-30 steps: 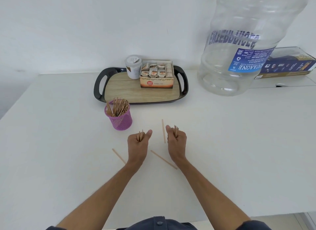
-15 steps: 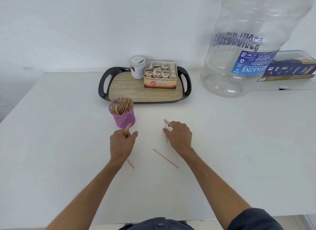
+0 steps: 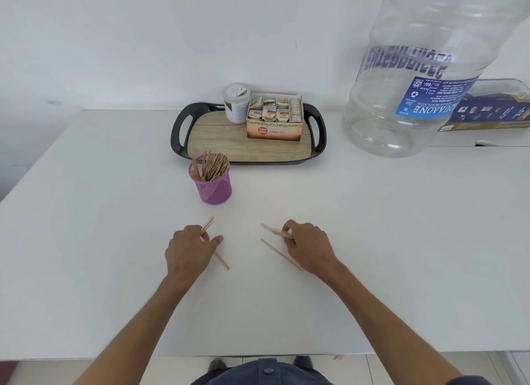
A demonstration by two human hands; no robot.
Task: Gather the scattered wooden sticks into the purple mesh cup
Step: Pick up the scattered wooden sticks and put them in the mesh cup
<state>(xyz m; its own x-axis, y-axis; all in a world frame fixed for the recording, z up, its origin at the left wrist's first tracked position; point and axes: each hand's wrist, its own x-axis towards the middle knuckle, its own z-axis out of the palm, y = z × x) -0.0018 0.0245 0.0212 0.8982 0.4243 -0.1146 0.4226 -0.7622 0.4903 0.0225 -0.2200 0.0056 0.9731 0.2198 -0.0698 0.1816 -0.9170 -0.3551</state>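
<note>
Both hands have dropped back toward the near table edge. Left hand (image 3: 191, 251) and right hand (image 3: 308, 245), apart, each clamp a few wooden sticks (image 3: 207, 226), with two loose ones beneath. Farther off stands the purple mesh cup (image 3: 213, 185); overfull fists could spill sticks.

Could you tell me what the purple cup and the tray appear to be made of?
Purple cup: fine see-through mesh, probably painted metal wire. Tray: glossy black rim with handles, likely plastic; its floor shows pale wood grain, possibly only a printed laminate.
</note>
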